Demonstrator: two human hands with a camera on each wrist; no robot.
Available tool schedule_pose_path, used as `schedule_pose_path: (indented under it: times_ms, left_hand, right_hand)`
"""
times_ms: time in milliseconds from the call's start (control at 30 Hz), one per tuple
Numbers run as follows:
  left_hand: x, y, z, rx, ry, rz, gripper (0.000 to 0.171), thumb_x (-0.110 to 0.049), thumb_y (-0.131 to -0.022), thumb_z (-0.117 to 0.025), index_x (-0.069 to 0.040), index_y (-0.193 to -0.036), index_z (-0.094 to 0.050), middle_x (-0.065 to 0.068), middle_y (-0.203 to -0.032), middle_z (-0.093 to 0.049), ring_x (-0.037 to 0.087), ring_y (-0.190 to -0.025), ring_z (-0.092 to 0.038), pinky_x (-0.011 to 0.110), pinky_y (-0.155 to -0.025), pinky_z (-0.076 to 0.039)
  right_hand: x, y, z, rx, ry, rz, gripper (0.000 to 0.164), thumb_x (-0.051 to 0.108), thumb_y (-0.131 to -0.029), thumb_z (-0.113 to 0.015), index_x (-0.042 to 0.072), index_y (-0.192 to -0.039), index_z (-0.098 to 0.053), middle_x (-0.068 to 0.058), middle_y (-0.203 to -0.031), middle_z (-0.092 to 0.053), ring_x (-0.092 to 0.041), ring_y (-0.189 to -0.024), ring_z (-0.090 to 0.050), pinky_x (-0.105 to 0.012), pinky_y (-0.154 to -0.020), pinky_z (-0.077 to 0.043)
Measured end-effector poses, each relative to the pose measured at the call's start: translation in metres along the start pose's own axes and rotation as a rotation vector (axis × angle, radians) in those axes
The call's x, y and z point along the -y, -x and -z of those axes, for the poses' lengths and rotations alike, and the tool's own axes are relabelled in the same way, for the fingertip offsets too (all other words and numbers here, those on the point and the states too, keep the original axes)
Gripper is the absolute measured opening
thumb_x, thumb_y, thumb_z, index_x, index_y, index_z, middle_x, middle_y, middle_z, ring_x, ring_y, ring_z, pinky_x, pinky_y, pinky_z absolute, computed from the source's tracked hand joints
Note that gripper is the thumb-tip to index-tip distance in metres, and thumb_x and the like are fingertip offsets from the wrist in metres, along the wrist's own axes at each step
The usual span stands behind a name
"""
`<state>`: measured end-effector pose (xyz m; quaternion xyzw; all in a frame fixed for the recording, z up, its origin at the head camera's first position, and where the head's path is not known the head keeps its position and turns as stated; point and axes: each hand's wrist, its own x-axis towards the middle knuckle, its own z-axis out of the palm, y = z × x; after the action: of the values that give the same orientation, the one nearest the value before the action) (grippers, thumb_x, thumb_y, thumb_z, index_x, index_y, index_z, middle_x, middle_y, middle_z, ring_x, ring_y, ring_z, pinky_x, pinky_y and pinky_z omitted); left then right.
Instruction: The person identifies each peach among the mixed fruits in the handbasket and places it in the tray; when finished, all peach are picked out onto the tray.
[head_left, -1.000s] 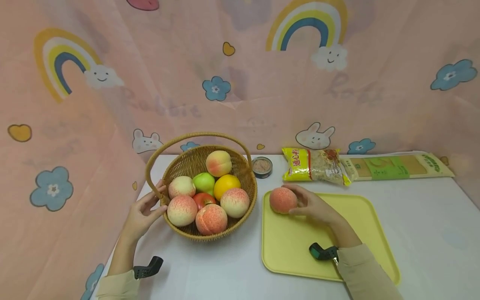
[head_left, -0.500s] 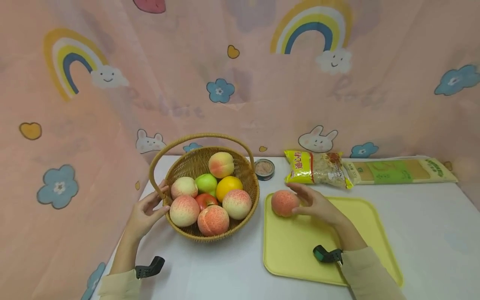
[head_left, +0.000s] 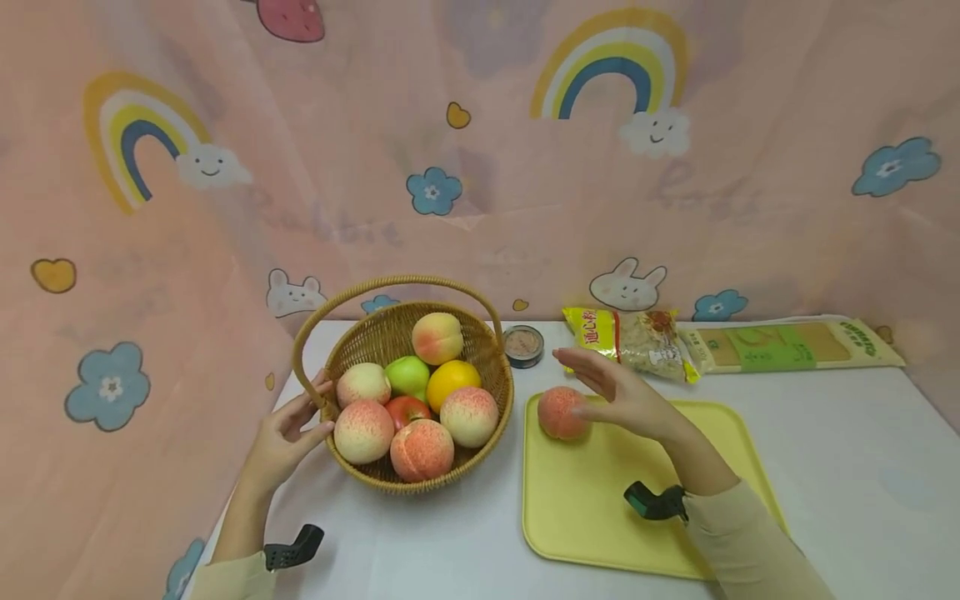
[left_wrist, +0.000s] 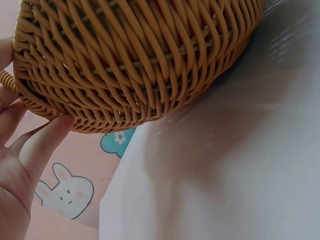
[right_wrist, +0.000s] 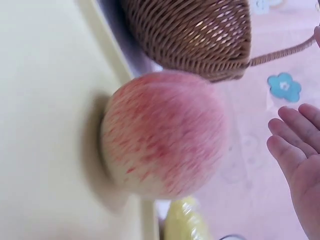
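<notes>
A: What does the basket [left_wrist: 135, 65] look like up close?
B: Woven cane or a plastic imitation; I can't tell which. The strands are smooth with a soft sheen, but the weave is ridged.
A: And the yellow tray [head_left: 637, 517]?
B: Smooth plastic, by its look, and mostly matt.
A: The peach [right_wrist: 165, 135] on it?
B: Dry and matt, finely speckled. The red apple [head_left: 404, 412] looks smoother and shinier.
A: The yellow-ended bag [head_left: 648, 340]?
B: Glossy, crinkled plastic film, partly see-through.
A: The pink backdrop [head_left: 517, 225]?
B: Printed, cloth-like, matt and lightly creased. The right sleeve [head_left: 753, 542] is matt cloth too.
</notes>
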<state>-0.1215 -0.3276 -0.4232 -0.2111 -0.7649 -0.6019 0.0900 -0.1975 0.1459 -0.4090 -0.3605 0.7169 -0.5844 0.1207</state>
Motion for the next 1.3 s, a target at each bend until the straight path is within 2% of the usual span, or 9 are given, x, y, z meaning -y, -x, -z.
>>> schedule_pose_path:
  times_ms: [133, 333, 467, 567, 667, 900, 1000, 1300]
  left_hand:
    - [0.001, 0.001, -0.002, 0.000, 0.027, -0.032, 0.048, 0.020, -0.084, -0.054, 0.021, -0.130, -0.040, 0.033, -0.148, -0.023, 0.003, -0.132, -0.041, 0.017, -0.094, -0.047]
    - [0.000, 0.000, 0.000, 0.008, 0.008, -0.002, 0.050, 0.017, -0.084, -0.056, 0.019, -0.132, -0.039, 0.029, -0.151, -0.023, 0.002, -0.134, -0.038, 0.017, -0.096, -0.045]
    - [0.000, 0.001, 0.002, 0.009, -0.007, 0.012, 0.051, 0.016, -0.084, -0.056, 0.019, -0.132, -0.039, 0.029, -0.151, -0.023, 0.002, -0.134, -0.038, 0.016, -0.097, -0.044]
    - [0.000, 0.001, 0.002, 0.003, -0.009, 0.006, 0.051, 0.017, -0.084, -0.056, 0.019, -0.132, -0.039, 0.029, -0.151, -0.023, 0.002, -0.134, -0.038, 0.016, -0.097, -0.044]
    - [0.000, 0.001, 0.001, -0.009, -0.003, 0.006, 0.050, 0.017, -0.084, -0.057, 0.019, -0.131, -0.040, 0.029, -0.151, -0.023, 0.001, -0.133, -0.039, 0.016, -0.096, -0.045]
    - [0.000, 0.000, -0.001, -0.037, 0.009, -0.015, 0.048, 0.018, -0.083, -0.056, 0.019, -0.129, -0.043, 0.029, -0.149, -0.026, 0.002, -0.131, -0.042, 0.016, -0.096, -0.045]
    - [0.000, 0.000, -0.002, -0.043, 0.006, -0.021, 0.048, 0.019, -0.083, -0.057, 0.019, -0.129, -0.044, 0.030, -0.149, -0.027, 0.003, -0.131, -0.042, 0.016, -0.096, -0.045]
    - [0.001, 0.002, -0.004, -0.056, 0.020, -0.007, 0.049, 0.019, -0.082, -0.056, 0.014, -0.130, -0.047, 0.035, -0.147, -0.025, 0.012, -0.131, -0.045, 0.020, -0.087, -0.053]
  right_hand:
    - [0.017, -0.014, -0.006, 0.036, 0.011, -0.003, 0.069, 0.001, -0.087, -0.065, 0.000, -0.145, -0.030, -0.021, -0.152, -0.029, -0.003, -0.138, -0.032, -0.014, -0.111, -0.027]
    - [0.042, -0.044, -0.018, 0.103, 0.041, 0.002, 0.071, 0.010, -0.087, -0.068, 0.007, -0.146, -0.031, -0.014, -0.153, -0.031, -0.023, -0.142, -0.028, -0.022, -0.115, -0.026]
    - [0.054, -0.064, -0.031, 0.129, 0.083, 0.006, 0.072, 0.013, -0.085, -0.070, 0.007, -0.146, -0.032, -0.012, -0.152, -0.033, -0.023, -0.141, -0.030, -0.035, -0.116, -0.027]
    - [0.062, -0.078, -0.041, 0.141, 0.127, 0.013, 0.072, 0.022, -0.086, -0.071, 0.008, -0.146, -0.033, -0.008, -0.152, -0.035, -0.022, -0.141, -0.031, -0.042, -0.116, -0.027]
    - [0.069, -0.092, -0.050, 0.138, 0.165, 0.006, 0.074, 0.029, -0.085, -0.071, 0.010, -0.146, -0.033, -0.005, -0.152, -0.036, -0.020, -0.141, -0.032, -0.044, -0.115, -0.030]
    - [0.079, -0.123, -0.064, 0.168, 0.200, -0.012, 0.073, 0.017, -0.085, -0.072, 0.007, -0.146, -0.033, -0.008, -0.151, -0.035, -0.023, -0.141, -0.030, -0.042, -0.115, -0.029]
    - [0.079, -0.136, -0.068, 0.186, 0.221, -0.026, 0.072, 0.017, -0.085, -0.072, 0.006, -0.145, -0.033, -0.010, -0.150, -0.036, -0.024, -0.141, -0.030, -0.042, -0.116, -0.028]
    - [0.077, -0.164, -0.075, 0.227, 0.393, -0.111, 0.073, 0.021, -0.085, -0.070, 0.009, -0.146, -0.033, -0.009, -0.149, -0.039, -0.028, -0.139, -0.034, -0.044, -0.113, -0.032]
